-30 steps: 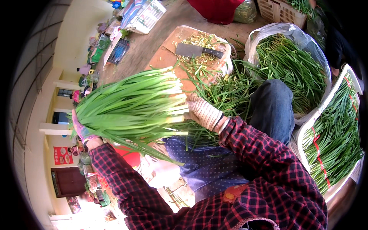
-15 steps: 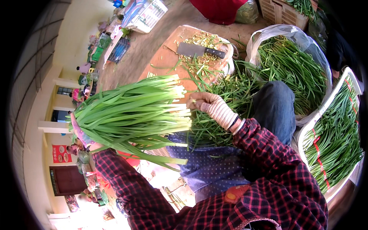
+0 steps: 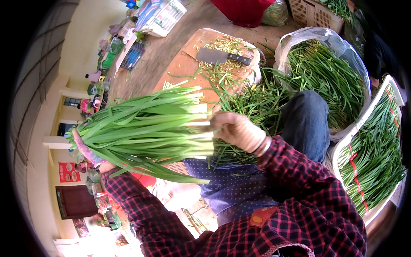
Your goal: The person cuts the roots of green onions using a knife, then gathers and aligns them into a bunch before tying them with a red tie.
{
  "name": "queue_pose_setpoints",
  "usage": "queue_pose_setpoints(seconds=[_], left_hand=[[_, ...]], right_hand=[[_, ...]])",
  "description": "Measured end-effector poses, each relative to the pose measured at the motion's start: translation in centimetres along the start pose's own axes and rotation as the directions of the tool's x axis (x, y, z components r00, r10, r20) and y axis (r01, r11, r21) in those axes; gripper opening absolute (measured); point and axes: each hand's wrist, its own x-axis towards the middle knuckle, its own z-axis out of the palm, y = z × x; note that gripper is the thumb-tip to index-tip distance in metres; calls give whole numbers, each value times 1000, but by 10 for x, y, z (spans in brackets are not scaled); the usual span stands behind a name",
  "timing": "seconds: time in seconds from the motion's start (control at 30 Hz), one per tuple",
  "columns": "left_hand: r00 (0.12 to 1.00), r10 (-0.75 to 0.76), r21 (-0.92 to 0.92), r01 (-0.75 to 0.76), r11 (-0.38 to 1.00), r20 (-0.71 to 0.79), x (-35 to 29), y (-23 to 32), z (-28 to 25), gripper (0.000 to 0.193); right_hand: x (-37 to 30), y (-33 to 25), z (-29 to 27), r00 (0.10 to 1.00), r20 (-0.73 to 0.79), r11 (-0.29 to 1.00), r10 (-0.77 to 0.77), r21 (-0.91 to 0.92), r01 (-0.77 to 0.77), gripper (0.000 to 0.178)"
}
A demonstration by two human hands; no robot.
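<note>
A thick bunch of garlic chives (image 3: 145, 128) lies sideways in the air, its pale cut ends to the right and green tips to the left. My left hand (image 3: 87, 150), in a pinkish covering, is wrapped round the leafy end, most of its fingers hidden behind the leaves. Beside the pale ends is my right hand (image 3: 239, 130), its wrapped fingers curled and pinched together. Motion blurs the fingertips, and what they hold is unclear. Beyond the bunch, a cleaver (image 3: 222, 56) rests on a wooden board (image 3: 182, 66) among chopped stem bits.
Loose green leaves (image 3: 261, 100) lie between the board and my knee (image 3: 306, 124). To the right stand a clear plastic bag (image 3: 284, 47) full of greens and a white crate (image 3: 340, 165) with red-tied bundles. A tan basket (image 3: 306, 15) is at the back.
The bunch and my left hand have shifted slightly left, and the stalks sit closer together. My right hand has moved a little down and turned, its fingers curling near the stalk ends.
</note>
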Motion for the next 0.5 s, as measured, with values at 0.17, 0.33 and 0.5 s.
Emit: queue_pose_setpoints(seconds=[0.17, 0.33, 0.5], left_hand=[[951, 302, 167, -287, 943, -72, 1, -20, -5, 46], [976, 214, 159, -204, 966, -50, 10, -16, -9, 52], [988, 154, 124, -154, 980, 7, 6, 11, -16, 50]], right_hand=[[-26, 7, -32, 964, 55, 951, 260, 157, -265, 16], [-65, -10, -66, 976, -50, 953, 212, 232, -195, 17], [-67, -37, -41, 968, -147, 167, 201, -969, -182, 31]])
